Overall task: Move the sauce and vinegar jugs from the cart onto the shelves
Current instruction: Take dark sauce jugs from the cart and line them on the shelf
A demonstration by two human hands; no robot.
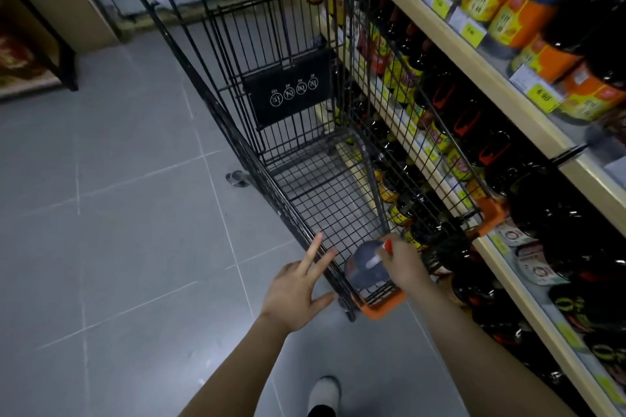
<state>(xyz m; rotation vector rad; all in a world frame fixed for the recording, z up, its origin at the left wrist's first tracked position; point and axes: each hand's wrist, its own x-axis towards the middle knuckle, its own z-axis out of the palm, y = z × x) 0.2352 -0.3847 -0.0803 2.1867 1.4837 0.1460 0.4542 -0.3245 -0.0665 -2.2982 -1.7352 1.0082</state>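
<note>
A black wire shopping cart (pixel 257 159) with orange corners stands beside the shelves (pixel 528 118). One jug (pixel 367 267) with a grey-blue top and a red cap lies in the cart's near corner. My right hand (pixel 403 261) is shut on the jug's neck by the red cap. My left hand (pixel 298 284) hovers at the cart's near left rim with its fingers spread and nothing in it. The rest of the cart's basket holds nothing.
The shelves on the right hold rows of dark sauce bottles (pixel 457 118) and orange-labelled jugs (pixel 515 17) with yellow price tags. Grey tiled floor (pixel 111 213) lies to the left. A low rack (pixel 37 61) stands at far left. My shoe (pixel 323 393) is below.
</note>
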